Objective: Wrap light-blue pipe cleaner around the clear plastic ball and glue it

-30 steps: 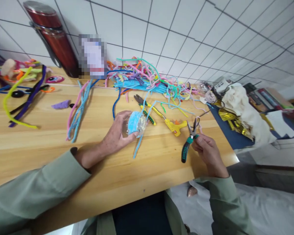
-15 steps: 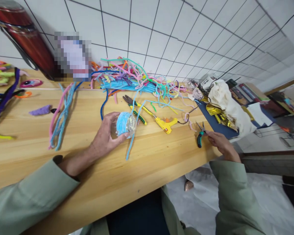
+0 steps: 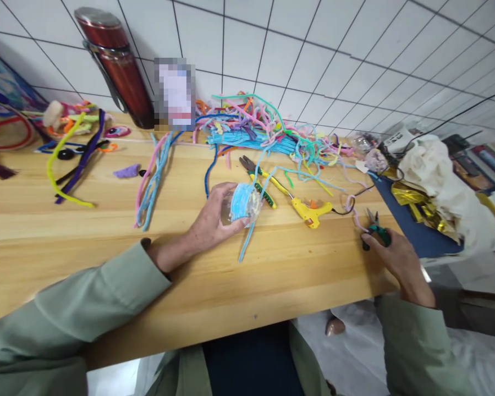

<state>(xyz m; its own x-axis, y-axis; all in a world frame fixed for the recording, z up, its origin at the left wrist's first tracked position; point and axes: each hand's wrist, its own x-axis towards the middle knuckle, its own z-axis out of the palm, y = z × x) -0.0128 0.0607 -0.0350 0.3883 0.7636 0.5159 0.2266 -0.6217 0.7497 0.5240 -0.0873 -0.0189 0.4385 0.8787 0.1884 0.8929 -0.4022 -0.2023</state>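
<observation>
Since my right hand (image 3: pixel 398 256) has moved the green-and-black-handled metal pliers (image 3: pixel 373 225) rightward, my left hand (image 3: pixel 212 220) alone minds the work.
A second ago they dangled by the yellow plastic glue gun (image 3: pixel 311 212); now my right fingers wrap their handles. My left still grips the clear round container wound with light-blue fuzzy stem (image 3: pixel 241 202), over the table (image 3: pixel 309 275).

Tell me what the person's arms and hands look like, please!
Both arms wear long, loose, plain grey-green sleeves: the left sleeve and the right sleeve. They look creased, and a bit of something dark peeks out at the left cuff. The left hand and the right hand are bare: no gloves, and no rings or watch that I can see.
</observation>
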